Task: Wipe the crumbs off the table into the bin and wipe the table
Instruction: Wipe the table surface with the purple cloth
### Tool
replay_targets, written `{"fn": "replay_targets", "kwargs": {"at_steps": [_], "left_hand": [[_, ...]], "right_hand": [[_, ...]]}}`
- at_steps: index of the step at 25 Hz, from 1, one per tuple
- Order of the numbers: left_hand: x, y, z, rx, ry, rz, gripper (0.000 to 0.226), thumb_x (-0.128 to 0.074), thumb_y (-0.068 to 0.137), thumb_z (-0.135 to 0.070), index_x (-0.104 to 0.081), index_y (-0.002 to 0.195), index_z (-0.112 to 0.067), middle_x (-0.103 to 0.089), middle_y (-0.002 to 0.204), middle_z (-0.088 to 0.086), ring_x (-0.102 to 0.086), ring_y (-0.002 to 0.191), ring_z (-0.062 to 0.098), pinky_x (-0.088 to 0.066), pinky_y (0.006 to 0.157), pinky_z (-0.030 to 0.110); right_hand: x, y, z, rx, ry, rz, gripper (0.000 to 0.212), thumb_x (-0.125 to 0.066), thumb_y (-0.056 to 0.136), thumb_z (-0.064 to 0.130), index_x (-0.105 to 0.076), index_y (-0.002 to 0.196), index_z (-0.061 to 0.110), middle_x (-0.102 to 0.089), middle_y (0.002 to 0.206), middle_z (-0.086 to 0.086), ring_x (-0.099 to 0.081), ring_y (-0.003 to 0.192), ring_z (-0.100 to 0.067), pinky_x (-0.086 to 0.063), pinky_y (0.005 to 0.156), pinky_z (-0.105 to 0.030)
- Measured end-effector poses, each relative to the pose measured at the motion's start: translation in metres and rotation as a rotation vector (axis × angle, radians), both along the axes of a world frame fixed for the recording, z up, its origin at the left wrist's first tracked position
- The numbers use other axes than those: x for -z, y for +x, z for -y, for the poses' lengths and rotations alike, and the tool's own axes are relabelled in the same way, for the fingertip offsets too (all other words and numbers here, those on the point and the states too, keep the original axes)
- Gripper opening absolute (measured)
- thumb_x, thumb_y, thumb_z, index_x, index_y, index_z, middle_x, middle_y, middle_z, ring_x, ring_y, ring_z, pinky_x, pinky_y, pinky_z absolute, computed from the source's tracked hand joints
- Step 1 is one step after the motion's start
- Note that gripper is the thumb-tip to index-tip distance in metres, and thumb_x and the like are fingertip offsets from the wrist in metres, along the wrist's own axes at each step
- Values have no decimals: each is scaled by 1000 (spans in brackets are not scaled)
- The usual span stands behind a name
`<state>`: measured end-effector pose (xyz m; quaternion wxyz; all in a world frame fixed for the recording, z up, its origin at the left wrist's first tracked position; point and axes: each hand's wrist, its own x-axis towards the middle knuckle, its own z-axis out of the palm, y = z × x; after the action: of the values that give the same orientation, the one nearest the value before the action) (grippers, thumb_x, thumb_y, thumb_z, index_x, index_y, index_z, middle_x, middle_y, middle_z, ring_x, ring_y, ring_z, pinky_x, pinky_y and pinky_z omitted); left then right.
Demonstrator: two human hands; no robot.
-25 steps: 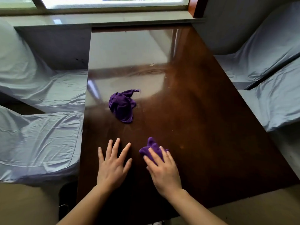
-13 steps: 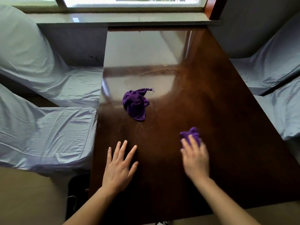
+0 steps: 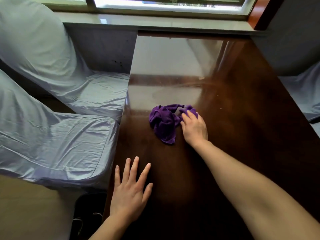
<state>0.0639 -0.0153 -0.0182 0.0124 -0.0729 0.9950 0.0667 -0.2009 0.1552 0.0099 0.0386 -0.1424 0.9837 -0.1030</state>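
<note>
Right hand (image 3: 194, 127) has travelled forward and leftward across the glossy dark brown wooden desk (image 3: 242, 118) since half a second ago; it now presses its small purple cloth wad (image 3: 189, 110) against the larger crumpled purple cloth (image 3: 162, 123), which lay apart before. Grip: fingers curled down over the wad. Left hand (image 3: 129, 193) stays flat near the desk's left edge, fingers spread, holding nothing. Pale blue fabric-covered chairs (image 3: 57, 142) flank the left side.
</note>
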Motion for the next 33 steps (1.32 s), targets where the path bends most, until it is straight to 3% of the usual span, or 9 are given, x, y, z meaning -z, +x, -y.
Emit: {"fn": "replay_targets", "kwargs": {"at_steps": [4, 8, 13, 16, 18, 21, 24, 28, 33], "left_hand": [[7, -1, 1, 4, -12, -7, 65, -39, 88, -56, -28, 149, -36, -28, 158, 9, -17, 148, 31, -18, 114, 61], [2, 1, 1, 15, -15, 13, 64, -41, 87, -55, -33, 147, -34, -29, 158, 11, -18, 147, 32, -20, 113, 62], [-8, 0, 2, 4, 70, 37, 61, -45, 85, -54, -41, 143, -35, -34, 155, 8, -26, 145, 29, -21, 113, 57], [-17, -8, 17, -41, 190, -71, 50, -45, 88, -45, -51, 136, -34, -48, 147, 0, -43, 136, 22, -29, 107, 43], [-21, -20, 32, -88, 225, -130, 49, -43, 89, -40, -54, 135, -26, -50, 145, 3, -43, 136, 23, -29, 106, 39], [-19, -31, 42, -151, 230, -151, 55, -40, 89, -37, -50, 138, -13, -44, 149, 10, -32, 142, 27, -20, 113, 43], [-13, -32, 39, -81, 181, -132, 56, -40, 89, -33, -50, 137, -6, -44, 148, 13, -34, 141, 30, -23, 111, 45], [-10, -34, 41, -83, 130, -127, 55, -42, 86, -33, -55, 132, -5, -48, 145, 16, -40, 137, 33, -26, 108, 46], [-9, -35, 39, -103, 119, -93, 57, -45, 87, -36, -52, 136, -9, -44, 149, 14, -34, 141, 30, -25, 110, 48]], "right_hand": [[1, -17, 17, -14, -17, -17, 39, -41, 100, 32, -51, 138, 26, -41, 154, -1, -32, 143, -35, -21, 120, -48], [0, 79, -25, -200, -38, -55, 40, -52, 94, 25, -58, 134, 24, -51, 147, 0, -41, 137, -35, -28, 117, -49], [16, 194, -28, -440, -109, -92, 41, -55, 91, 23, -58, 132, 26, -47, 150, 5, -42, 138, -31, -34, 113, -49], [9, 181, 11, -487, -98, -119, 39, -55, 92, 24, -61, 131, 22, -52, 146, 1, -48, 134, -30, -42, 108, -49], [3, 165, 50, -401, -81, -102, 39, -54, 93, 26, -61, 131, 19, -55, 143, -2, -50, 132, -33, -42, 108, -48], [-3, 136, 107, -282, -109, -49, 40, -62, 90, 25, -62, 129, 15, -57, 141, -6, -51, 129, -37, -42, 107, -49], [-1, 102, 151, -256, -136, 22, 39, -51, 97, 25, -54, 135, 14, -45, 151, -8, -37, 139, -39, -29, 115, -50], [6, 52, 190, -248, -112, 16, 38, -41, 100, 23, -49, 136, 13, -37, 156, -9, -28, 143, -39, -16, 119, -49], [1, 26, 202, -163, -109, 26, 40, -42, 99, 32, -48, 137, 19, -36, 157, -5, -27, 143, -39, -16, 120, -51]]}}
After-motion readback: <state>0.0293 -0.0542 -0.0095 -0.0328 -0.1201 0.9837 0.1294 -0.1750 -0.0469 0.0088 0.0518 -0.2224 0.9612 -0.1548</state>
